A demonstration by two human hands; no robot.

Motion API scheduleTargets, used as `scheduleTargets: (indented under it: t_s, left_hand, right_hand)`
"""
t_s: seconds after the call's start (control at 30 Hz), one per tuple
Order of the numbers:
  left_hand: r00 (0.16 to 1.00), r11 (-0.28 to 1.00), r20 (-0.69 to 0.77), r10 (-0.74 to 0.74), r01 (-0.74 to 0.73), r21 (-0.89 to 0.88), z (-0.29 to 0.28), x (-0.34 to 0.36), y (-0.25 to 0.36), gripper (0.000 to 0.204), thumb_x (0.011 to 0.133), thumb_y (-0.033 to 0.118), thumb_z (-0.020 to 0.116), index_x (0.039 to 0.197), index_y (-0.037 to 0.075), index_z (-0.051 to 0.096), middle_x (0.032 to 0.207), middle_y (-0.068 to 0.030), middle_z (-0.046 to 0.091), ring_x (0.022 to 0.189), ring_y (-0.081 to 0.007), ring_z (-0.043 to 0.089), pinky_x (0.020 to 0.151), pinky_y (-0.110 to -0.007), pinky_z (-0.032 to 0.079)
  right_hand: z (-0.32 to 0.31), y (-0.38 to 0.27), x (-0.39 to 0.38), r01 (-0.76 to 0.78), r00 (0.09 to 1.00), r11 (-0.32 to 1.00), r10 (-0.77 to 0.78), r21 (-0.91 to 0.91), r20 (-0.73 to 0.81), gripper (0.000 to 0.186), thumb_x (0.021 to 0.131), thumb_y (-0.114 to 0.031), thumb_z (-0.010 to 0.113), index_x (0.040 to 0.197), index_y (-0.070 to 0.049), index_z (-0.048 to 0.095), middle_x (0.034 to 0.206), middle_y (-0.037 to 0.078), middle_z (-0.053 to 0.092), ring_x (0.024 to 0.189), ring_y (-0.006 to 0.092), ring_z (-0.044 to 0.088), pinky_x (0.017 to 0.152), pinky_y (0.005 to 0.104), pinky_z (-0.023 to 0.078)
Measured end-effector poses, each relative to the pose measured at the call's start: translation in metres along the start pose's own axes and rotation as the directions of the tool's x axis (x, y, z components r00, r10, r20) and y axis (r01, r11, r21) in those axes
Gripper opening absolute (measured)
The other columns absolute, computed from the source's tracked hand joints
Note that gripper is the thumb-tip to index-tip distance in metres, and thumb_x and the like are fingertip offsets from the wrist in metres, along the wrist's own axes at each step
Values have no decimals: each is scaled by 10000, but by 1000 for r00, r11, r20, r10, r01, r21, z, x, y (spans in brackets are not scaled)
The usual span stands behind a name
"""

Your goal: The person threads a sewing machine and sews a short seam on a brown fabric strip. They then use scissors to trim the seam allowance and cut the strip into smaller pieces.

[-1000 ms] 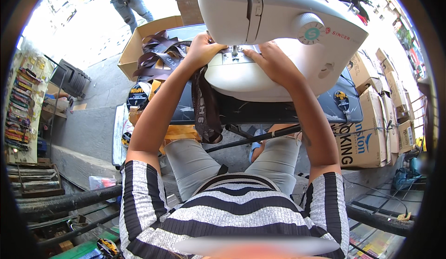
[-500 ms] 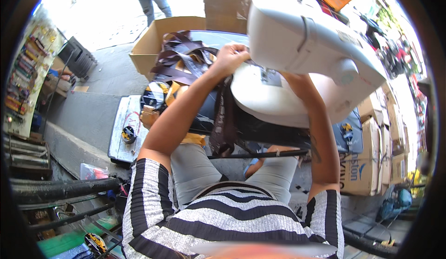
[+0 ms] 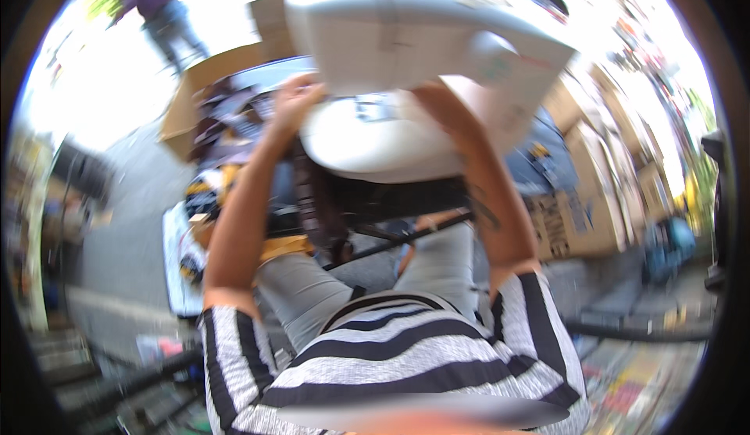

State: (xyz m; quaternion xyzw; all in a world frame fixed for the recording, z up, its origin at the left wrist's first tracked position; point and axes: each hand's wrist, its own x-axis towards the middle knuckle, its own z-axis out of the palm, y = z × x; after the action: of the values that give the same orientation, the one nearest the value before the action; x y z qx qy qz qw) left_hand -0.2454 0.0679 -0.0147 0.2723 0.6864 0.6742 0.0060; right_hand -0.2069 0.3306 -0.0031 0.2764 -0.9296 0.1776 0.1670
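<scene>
A white sewing machine [image 3: 422, 48] stands on the table before me, its head leaning over the pale bed [image 3: 367, 142]. My left hand [image 3: 297, 101] is at the left of the machine head, fingers closed, apparently on a dark brown strap [image 3: 316, 193] that hangs over the table's front edge. Motion blurs the exact grip. My right hand [image 3: 431, 95] reaches in under the machine arm from the right; its fingers are hidden behind the machine. More brown straps [image 3: 226, 119] lie heaped to the left of my left hand.
An open cardboard box [image 3: 181, 119] stands beyond the heap. Cardboard cartons [image 3: 586, 193] are stacked at the right. A pale board [image 3: 178, 259] sits low on the left. Another person [image 3: 160, 13] stands at the far left. A dark bar [image 3: 398, 240] crosses near my knees.
The view has swung, so the machine, table and boxes appear further left and slightly turned, with more blur. Both hands keep their places beside the machine.
</scene>
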Motion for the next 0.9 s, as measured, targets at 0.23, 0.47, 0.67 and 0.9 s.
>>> scheduleTargets:
  t_s: [0.23,0.47,0.67,0.9]
  left_hand:
    - [993,987,48,-112,117,-107,-17,15,-23,146,893,105,646,950,-25,685,851,-33,683,756,-79,590,671,-218,474]
    - [996,943,86,-23,-7,332,-18,7,3,377,788,324,660,998,17,724,912,-84,713,796,-144,627,730,-285,489]
    - [984,947,180,-9,-50,318,-22,-5,28,497,757,416,791,1057,28,711,974,-123,693,788,-154,677,665,-255,525]
    - [976,977,215,32,-76,202,-26,1,11,453,687,379,844,991,58,741,912,-100,651,859,-198,602,757,-261,468]
  right_hand:
    - [-65,-77,-20,-288,778,428,626,857,-52,476,967,-300,545,1348,-29,457,1329,55,501,1141,158,491,1048,307,351]
    - [-56,-89,-48,-216,835,589,525,779,-166,370,934,-235,563,1175,45,573,1170,144,627,1051,196,574,941,302,430]
    - [-53,-158,-101,-172,862,969,234,175,-451,255,866,27,561,1110,-8,626,1131,139,626,1058,272,603,929,387,463]
    - [1,-210,-126,-164,985,986,163,24,52,529,787,-140,703,1289,-64,554,1335,118,515,1227,290,497,1029,414,392]
